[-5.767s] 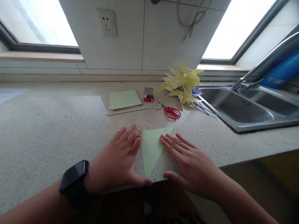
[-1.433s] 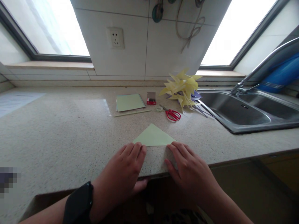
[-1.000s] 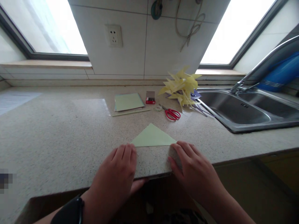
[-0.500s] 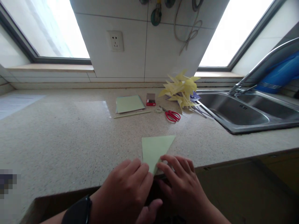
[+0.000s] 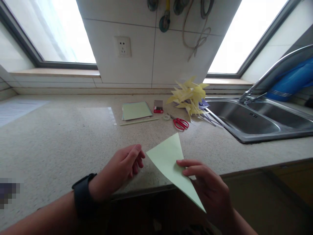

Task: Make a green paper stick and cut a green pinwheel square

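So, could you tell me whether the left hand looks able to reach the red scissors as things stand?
Probably yes: the left hand is empty, and only bare counter lies between it and the scissors; the paper triangle in the right hand sits just beside that path.

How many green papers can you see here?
2: a folded triangle pinched in the right hand, and a flat sheet far back on the counter; more may lie beneath it.

Blown-out windows point(image 5: 49, 32) backlight the scene; wide-angle edges bend.
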`<action>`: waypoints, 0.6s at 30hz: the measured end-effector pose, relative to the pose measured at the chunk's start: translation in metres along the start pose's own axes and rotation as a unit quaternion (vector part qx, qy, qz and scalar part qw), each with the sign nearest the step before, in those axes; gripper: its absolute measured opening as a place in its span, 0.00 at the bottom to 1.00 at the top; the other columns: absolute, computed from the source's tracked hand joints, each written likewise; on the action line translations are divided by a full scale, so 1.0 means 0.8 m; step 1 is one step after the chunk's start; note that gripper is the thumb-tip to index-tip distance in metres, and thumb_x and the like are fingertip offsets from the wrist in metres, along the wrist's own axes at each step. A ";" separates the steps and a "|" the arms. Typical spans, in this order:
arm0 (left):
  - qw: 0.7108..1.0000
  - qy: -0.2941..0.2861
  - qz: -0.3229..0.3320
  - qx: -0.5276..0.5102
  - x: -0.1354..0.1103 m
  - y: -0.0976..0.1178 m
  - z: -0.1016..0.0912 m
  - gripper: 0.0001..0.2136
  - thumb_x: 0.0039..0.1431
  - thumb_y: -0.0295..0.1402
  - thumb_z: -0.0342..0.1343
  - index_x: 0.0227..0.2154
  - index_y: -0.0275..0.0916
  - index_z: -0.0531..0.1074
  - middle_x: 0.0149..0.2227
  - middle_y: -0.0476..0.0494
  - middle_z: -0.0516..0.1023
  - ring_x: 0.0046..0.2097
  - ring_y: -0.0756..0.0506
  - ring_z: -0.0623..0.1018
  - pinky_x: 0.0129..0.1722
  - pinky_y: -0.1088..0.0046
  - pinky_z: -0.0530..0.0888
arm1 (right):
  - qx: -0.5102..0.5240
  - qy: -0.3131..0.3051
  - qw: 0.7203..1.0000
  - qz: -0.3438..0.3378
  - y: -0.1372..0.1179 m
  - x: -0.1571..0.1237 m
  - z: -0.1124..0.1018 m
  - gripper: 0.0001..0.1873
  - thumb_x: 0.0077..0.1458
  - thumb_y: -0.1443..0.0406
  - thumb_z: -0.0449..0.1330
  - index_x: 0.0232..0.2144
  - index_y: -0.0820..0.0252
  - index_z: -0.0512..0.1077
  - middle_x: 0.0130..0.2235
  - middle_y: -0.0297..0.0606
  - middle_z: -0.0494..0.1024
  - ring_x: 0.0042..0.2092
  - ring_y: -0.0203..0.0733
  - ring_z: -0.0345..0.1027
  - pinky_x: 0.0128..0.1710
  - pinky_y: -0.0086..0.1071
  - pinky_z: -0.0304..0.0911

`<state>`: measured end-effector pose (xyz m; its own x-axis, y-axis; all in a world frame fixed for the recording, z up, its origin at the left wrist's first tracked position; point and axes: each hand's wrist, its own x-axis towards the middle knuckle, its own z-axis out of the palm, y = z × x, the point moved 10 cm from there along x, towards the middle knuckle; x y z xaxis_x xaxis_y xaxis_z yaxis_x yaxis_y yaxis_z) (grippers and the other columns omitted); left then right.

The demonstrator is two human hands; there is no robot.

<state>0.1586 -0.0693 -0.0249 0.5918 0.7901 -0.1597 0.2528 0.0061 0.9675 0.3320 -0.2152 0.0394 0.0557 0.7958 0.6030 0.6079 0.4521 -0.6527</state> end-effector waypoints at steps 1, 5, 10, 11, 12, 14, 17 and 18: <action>0.999 -0.016 -0.021 -0.025 0.004 -0.004 0.002 0.28 0.67 0.57 0.42 0.34 0.35 0.73 0.27 0.45 0.77 0.23 0.49 0.71 0.22 0.74 0.67 | 0.020 -0.005 1.000 0.000 -0.002 0.005 0.000 0.10 0.63 0.72 0.55 0.42 0.53 0.71 0.48 0.44 0.80 0.48 0.45 0.77 0.43 0.38 0.76; 0.982 -0.126 -0.054 -0.128 0.005 0.002 0.016 0.30 0.66 0.58 0.45 0.38 0.32 0.77 0.34 0.38 0.82 0.33 0.44 0.79 0.36 0.67 0.75 | 0.112 -0.087 0.990 -0.023 -0.017 0.025 0.023 0.07 0.64 0.69 0.58 0.43 0.52 0.70 0.48 0.42 0.80 0.46 0.43 0.77 0.42 0.36 0.75; 0.957 -0.199 -0.108 -0.182 -0.001 -0.001 0.017 0.19 0.64 0.47 0.58 0.42 0.34 0.79 0.38 0.39 0.83 0.38 0.44 0.81 0.41 0.68 0.74 | 0.142 -0.205 0.967 -0.045 -0.030 0.036 0.055 0.16 0.64 0.71 0.58 0.51 0.51 0.69 0.48 0.37 0.80 0.49 0.39 0.76 0.48 0.34 0.73; 0.957 -0.204 -0.118 -0.171 -0.001 -0.004 0.016 0.17 0.62 0.44 0.61 0.42 0.34 0.79 0.38 0.40 0.83 0.37 0.45 0.80 0.40 0.70 0.74 | 0.133 -0.224 0.964 -0.044 -0.031 0.036 0.060 0.18 0.64 0.72 0.58 0.53 0.51 0.69 0.50 0.37 0.79 0.50 0.38 0.75 0.49 0.34 0.72; 0.958 -0.206 -0.122 -0.160 -0.001 -0.005 0.015 0.16 0.61 0.42 0.62 0.43 0.34 0.79 0.37 0.40 0.83 0.36 0.46 0.80 0.39 0.71 0.74 | 0.121 -0.241 0.962 -0.042 -0.031 0.037 0.063 0.19 0.64 0.72 0.57 0.54 0.51 0.69 0.50 0.37 0.78 0.51 0.38 0.75 0.50 0.34 0.72; 0.962 -0.207 -0.110 -0.141 0.002 -0.004 0.014 0.15 0.60 0.41 0.63 0.43 0.34 0.79 0.36 0.41 0.83 0.35 0.46 0.79 0.39 0.71 0.73 | 0.091 -0.266 0.959 -0.034 -0.030 0.038 0.068 0.17 0.64 0.73 0.57 0.53 0.51 0.70 0.52 0.38 0.77 0.52 0.37 0.74 0.52 0.32 0.71; 0.970 -0.199 -0.086 -0.113 0.005 0.000 0.012 0.15 0.59 0.41 0.63 0.41 0.34 0.79 0.36 0.43 0.81 0.35 0.46 0.78 0.39 0.69 0.73 | 0.049 -0.288 0.956 -0.032 -0.026 0.041 0.071 0.13 0.66 0.71 0.56 0.48 0.52 0.74 0.54 0.38 0.77 0.53 0.36 0.73 0.52 0.31 0.70; 0.971 -0.197 -0.082 -0.105 0.006 0.000 0.012 0.14 0.60 0.41 0.63 0.41 0.34 0.79 0.36 0.43 0.81 0.35 0.46 0.78 0.39 0.69 0.73 | 0.041 -0.294 0.954 -0.036 -0.025 0.042 0.072 0.12 0.66 0.71 0.56 0.48 0.53 0.74 0.54 0.38 0.77 0.52 0.36 0.73 0.52 0.31 0.70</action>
<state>0.1688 -0.0714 -0.0276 0.8139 0.4731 -0.3374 0.2307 0.2698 0.9349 0.2757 -0.1744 0.0463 -0.4530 0.8389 0.3016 0.5275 0.5250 -0.6679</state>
